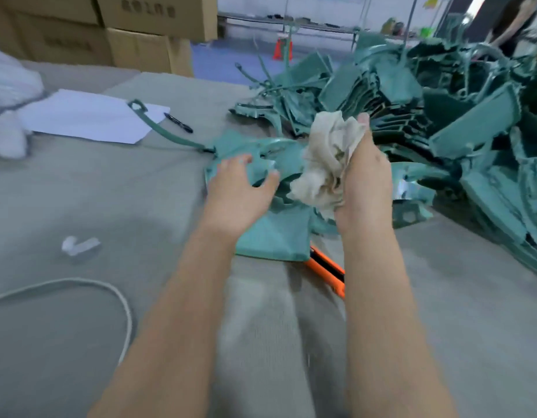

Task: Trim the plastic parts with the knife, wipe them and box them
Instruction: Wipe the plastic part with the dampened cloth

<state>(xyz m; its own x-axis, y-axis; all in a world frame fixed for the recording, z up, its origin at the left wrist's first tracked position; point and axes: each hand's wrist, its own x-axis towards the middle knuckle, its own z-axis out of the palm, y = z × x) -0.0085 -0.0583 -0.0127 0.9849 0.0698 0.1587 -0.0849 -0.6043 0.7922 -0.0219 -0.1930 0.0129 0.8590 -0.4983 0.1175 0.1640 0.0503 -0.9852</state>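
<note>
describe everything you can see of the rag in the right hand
The rag is off-white, soft-looking cloth, crumpled into a wad with greyish stains in its folds. The right hand grips it, fingers curled round it, and most of it bulges out left of the palm. It sits over the green plastic part on the table; whether it touches that part cannot be told.

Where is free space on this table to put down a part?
Bare table: between the paper and the small white object, left of the left hand; also right of the orange knife. Crowded: the pile of green parts at far right.
</note>
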